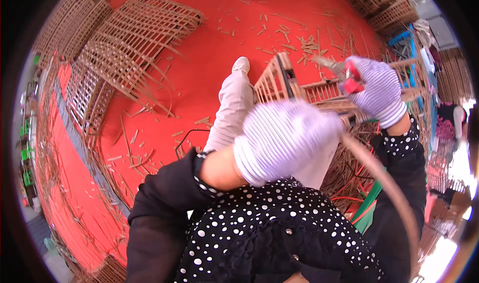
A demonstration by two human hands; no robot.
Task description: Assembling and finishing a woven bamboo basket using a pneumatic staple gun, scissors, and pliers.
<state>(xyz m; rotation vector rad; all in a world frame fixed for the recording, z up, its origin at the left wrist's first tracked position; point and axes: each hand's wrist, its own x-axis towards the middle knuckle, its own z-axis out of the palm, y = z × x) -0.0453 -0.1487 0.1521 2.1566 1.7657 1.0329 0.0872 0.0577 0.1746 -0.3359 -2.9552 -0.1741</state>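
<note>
Both hands wear white gloves with thin purple stripes. My right hand (pixel 378 86) is closed round red-handled cutters (pixel 353 77); their metal jaws point left over the floor and are smeared by motion. Closer to my body, my left hand (pixel 287 138) is blurred, its fingers curled round the end of a flat tan weaving strip (pixel 386 181). That strip bends down to the right across my right sleeve. Just beyond my hands stands a partly visible woven wicker basket (pixel 272 78), with open slats and a dark band on its corner. My left hand hides part of it.
Stacked woven baskets (pixel 82 18) and openwork panels (pixel 134 26) stand on the left. Offcuts (pixel 309 46) litter the red floor (pixel 214 48). A tangle of strips (pixel 344 171) lies beside my leg. Another person (pixel 451 118) is at the far right.
</note>
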